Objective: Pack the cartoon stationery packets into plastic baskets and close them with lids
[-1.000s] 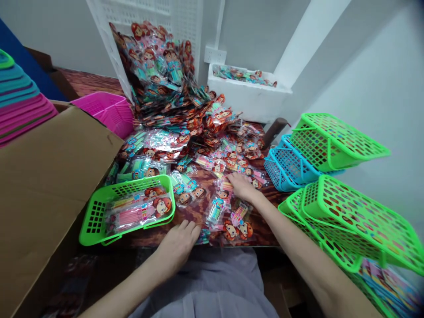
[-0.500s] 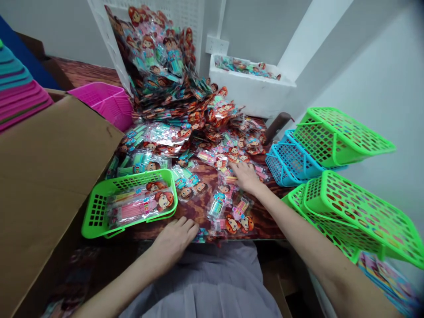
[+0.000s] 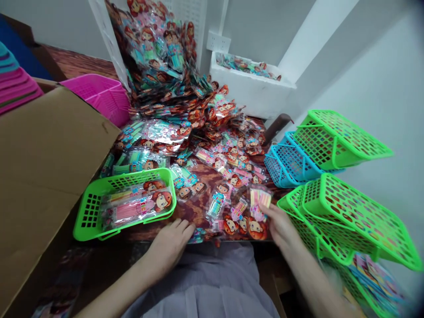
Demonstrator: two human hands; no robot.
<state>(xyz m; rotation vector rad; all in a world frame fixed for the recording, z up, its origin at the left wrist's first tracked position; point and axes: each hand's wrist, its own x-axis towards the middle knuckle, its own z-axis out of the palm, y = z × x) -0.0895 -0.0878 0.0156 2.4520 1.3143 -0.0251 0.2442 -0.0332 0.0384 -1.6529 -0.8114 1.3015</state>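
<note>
My right hand [image 3: 281, 223] pinches a clear packet [image 3: 260, 198] with yellow and pink sticks and a red-haired cartoon head, just above the table's front right part. At the table's front edge, my left hand [image 3: 174, 238] lies with its fingers resting on the wood and nothing visible in them. A green basket [image 3: 124, 179] to its left contains several similar packets [image 3: 142, 207]. Between my hands lie a packet with blue-green sticks [image 3: 217, 203] and some pink ones [image 3: 238, 208]. Beside my left fingertips, a blue packet [image 3: 198, 235] lies partly over the edge.
A large heap of packets [image 3: 185, 106] covers the table's back. Behind it stands a white foam box [image 3: 251, 90]. Green baskets [image 3: 361, 216] and a blue basket [image 3: 291, 157] are stacked at right. An open cardboard box [image 3: 49, 154] and a pink basket [image 3: 102, 95] stand left.
My right hand has come from the packets at mid-table toward me and to the right, now with a packet in its fingers. My left hand has barely moved.
</note>
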